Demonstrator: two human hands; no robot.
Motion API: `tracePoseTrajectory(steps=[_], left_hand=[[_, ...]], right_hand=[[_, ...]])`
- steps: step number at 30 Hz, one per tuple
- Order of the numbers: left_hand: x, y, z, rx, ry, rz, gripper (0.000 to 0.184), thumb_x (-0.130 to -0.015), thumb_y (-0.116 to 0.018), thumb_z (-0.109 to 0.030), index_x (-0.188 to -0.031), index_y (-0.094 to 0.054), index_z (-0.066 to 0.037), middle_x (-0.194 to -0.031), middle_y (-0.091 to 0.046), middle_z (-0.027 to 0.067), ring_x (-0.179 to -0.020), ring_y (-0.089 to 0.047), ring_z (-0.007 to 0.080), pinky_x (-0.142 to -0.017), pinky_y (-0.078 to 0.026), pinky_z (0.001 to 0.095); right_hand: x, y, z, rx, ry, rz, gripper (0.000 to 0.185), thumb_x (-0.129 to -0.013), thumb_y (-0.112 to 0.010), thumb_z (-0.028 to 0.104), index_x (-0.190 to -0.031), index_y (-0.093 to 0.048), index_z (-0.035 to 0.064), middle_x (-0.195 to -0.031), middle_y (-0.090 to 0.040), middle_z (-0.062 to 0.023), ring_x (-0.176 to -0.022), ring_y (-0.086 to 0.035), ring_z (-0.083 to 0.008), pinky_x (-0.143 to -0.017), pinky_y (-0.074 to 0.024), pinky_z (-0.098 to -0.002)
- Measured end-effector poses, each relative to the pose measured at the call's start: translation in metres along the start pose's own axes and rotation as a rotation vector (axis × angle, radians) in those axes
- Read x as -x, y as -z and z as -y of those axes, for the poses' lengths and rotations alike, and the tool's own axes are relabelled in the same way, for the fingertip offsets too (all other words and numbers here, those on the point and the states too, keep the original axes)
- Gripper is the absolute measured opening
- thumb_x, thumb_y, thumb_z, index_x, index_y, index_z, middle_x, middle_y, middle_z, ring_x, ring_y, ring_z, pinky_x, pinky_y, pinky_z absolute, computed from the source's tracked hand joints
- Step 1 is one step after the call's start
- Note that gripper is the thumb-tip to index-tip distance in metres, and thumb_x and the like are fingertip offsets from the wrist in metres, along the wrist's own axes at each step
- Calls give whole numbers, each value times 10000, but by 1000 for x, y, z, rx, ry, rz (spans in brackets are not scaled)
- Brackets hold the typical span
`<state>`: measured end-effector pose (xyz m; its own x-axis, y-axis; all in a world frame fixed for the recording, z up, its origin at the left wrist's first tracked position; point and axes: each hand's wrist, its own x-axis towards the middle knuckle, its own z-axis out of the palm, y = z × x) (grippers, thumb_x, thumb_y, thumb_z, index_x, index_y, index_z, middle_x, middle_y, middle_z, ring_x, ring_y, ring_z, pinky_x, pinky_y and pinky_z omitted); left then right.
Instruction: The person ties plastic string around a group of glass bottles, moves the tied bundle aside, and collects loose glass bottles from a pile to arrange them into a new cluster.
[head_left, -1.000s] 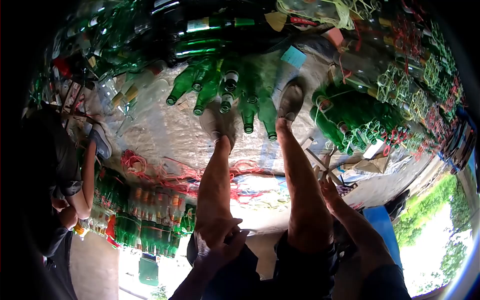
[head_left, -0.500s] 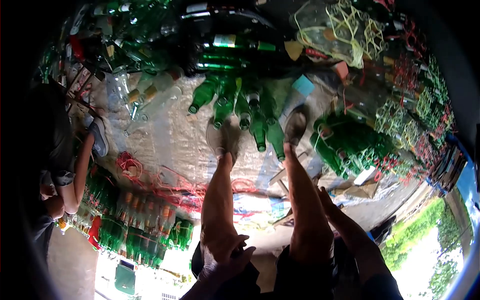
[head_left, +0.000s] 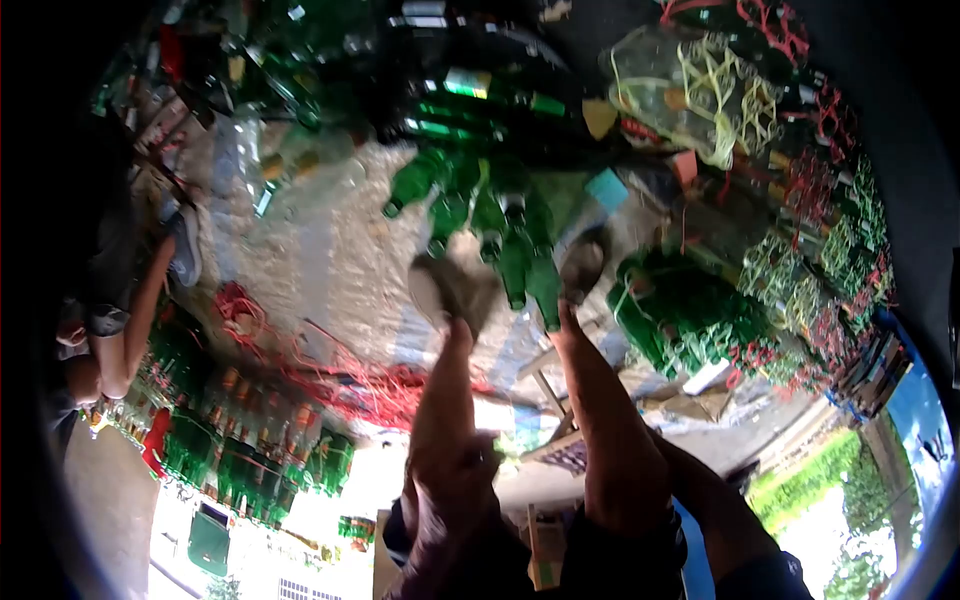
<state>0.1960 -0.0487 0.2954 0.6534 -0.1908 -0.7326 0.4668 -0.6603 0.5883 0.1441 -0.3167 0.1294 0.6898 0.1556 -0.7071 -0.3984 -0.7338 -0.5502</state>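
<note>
My left hand (head_left: pixel 472 475) lies against my left knee, dark and smeared by motion, so its fingers do not show clearly. Beside my right leg runs my right forearm (head_left: pixel 710 495); the hand at its end is hidden behind the leg. Nothing can be seen held in either hand. Between my feet lies a fan of green glass bottles (head_left: pixel 515 265), their necks pointing toward me. A bundle of green bottles (head_left: pixel 675 305) lies to the right of my right foot.
Clear bottles in yellow string (head_left: pixel 650 75) and string-tied bundles (head_left: pixel 800 260) are piled at right. Red string (head_left: pixel 380 390) is strewn over the ground sheet (head_left: pixel 345 230). At far left another person's leg (head_left: pixel 150 315) shows. Bottle rows (head_left: pixel 230 440) stand lower left, a wooden stool (head_left: pixel 555 400) by my right leg.
The whole view has shifted and blurred as my head moved. My right hand, seen beside my right leg before, is now hidden behind it. The bottles between my feet keep their arrangement.
</note>
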Motion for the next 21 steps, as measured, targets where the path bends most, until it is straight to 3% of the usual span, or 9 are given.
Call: tracePoseTrajectory(steps=[8, 21], left_hand=[[-53, 9, 60, 272, 53, -102, 219, -841, -754, -136, -1023, -684, -37, -834, -683, 34, -673, -624, 149, -614, -511, 300], [-41, 78, 46, 1152, -157, -340, 247, -909, -681, -161, -1103, -643, -14, -906, -669, 41, -698, -590, 134, -625, -493, 288]], right_hand=[[-143, -44, 36, 100, -45, -21, 452, -900, -584, 320, -1249, -657, 43, -1215, -665, -183, -1073, -630, -302, -845, -476, -415], [-159, -49, 50, 188, -103, 72, 522, -885, -609, 422, -1235, -677, 40, -1222, -681, -182, -1090, -646, -301, -887, -488, -425]])
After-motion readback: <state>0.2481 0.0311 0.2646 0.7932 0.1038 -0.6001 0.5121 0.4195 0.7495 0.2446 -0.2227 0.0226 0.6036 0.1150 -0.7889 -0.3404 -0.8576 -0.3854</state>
